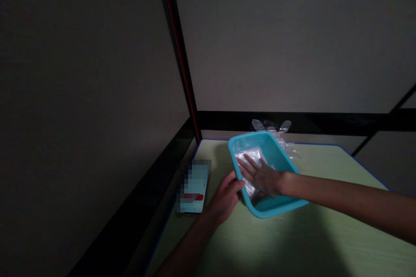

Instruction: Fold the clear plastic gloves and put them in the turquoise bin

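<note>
A turquoise plastic basin (281, 156) is in the middle right of the head view, tilted over the table. My left hand (225, 194) grips its left rim, thumb over the edge and fingers round the outside. Inside the basin lies a flat, shiny clear plastic packet (255, 154). My right hand (261, 177) rests on this packet with its fingers spread. Part of the packet is hidden under the palm. Behind the basin's far right side are crumpled clear plastic gloves (283, 136), partly covered by the rim.
The light green table (269, 242) has a blue edge and stands in a corner against grey walls (292, 43). A box-like item (198, 181), partly blurred out, with a red patch, lies at the table's left edge. A dark red post (182, 47) marks the corner.
</note>
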Demonstrator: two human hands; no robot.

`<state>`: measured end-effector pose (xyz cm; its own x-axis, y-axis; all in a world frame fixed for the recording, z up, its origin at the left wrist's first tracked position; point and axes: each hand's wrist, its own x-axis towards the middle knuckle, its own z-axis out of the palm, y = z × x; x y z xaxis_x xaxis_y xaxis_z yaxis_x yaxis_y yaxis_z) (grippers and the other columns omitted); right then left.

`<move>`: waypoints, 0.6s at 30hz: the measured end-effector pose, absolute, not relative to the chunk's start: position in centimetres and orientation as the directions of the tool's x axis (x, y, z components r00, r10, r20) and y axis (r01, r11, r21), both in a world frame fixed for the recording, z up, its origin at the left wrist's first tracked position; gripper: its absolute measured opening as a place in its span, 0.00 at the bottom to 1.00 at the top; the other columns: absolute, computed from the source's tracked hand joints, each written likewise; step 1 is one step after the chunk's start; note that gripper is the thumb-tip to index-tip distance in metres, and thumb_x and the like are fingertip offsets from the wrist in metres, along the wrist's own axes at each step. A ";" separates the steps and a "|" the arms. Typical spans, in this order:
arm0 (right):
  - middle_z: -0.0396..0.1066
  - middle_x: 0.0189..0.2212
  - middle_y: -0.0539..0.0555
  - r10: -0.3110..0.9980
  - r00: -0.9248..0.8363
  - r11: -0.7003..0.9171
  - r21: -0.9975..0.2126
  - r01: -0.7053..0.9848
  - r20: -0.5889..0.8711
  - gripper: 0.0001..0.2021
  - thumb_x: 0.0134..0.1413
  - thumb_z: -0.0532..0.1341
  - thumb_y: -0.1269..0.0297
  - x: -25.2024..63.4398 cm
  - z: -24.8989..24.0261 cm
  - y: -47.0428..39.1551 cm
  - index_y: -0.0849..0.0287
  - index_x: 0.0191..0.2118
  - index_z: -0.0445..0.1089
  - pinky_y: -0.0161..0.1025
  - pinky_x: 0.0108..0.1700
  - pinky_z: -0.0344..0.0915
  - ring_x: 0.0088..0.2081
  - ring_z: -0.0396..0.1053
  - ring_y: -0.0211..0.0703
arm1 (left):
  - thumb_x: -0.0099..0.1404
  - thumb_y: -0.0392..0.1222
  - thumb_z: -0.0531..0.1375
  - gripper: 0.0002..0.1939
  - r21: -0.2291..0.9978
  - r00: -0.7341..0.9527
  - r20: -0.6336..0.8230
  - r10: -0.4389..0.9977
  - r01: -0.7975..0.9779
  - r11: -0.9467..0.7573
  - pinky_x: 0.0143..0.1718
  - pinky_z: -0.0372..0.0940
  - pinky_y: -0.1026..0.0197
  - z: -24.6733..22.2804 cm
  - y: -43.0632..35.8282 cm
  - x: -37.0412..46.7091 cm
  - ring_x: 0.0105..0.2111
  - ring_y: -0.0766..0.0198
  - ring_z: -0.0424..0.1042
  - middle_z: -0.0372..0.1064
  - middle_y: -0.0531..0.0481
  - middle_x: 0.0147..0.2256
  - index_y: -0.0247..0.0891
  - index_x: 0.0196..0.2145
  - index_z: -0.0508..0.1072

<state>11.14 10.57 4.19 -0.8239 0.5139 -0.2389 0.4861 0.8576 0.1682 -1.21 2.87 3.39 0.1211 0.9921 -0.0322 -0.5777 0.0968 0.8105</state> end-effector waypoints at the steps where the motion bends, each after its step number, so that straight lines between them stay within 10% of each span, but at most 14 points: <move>1: 0.30 0.61 0.67 0.518 -0.819 0.855 0.164 0.492 -0.245 0.47 0.37 0.66 0.62 11.1 4.1 10.6 0.64 0.61 0.39 0.71 0.48 0.45 0.58 0.26 0.69 | 0.45 0.36 0.61 0.09 0.812 0.120 -0.034 0.992 -0.576 0.097 0.35 0.55 0.63 3.4 2.9 -1.2 0.31 0.64 0.64 0.64 0.51 0.26 0.35 0.27 0.68; 13: 0.27 0.61 0.63 0.541 -0.710 0.792 -0.011 0.610 -0.450 0.50 0.31 0.67 0.69 10.9 0.1 11.8 0.57 0.61 0.38 0.73 0.48 0.37 0.57 0.21 0.67 | 0.45 0.36 0.61 0.07 0.806 0.160 -0.040 0.986 -0.579 0.127 0.32 0.52 0.65 3.1 2.5 -0.9 0.26 0.69 0.58 0.58 0.54 0.24 0.34 0.22 0.65; 18: 0.31 0.60 0.61 0.550 -0.717 0.778 -0.051 0.627 -0.429 0.40 0.43 0.60 0.72 11.0 -1.2 12.1 0.55 0.61 0.40 0.71 0.50 0.40 0.58 0.25 0.62 | 0.44 0.36 0.62 0.09 0.793 0.141 -0.092 0.986 -0.588 0.158 0.32 0.53 0.64 2.2 3.0 -1.1 0.26 0.69 0.59 0.59 0.54 0.24 0.35 0.25 0.66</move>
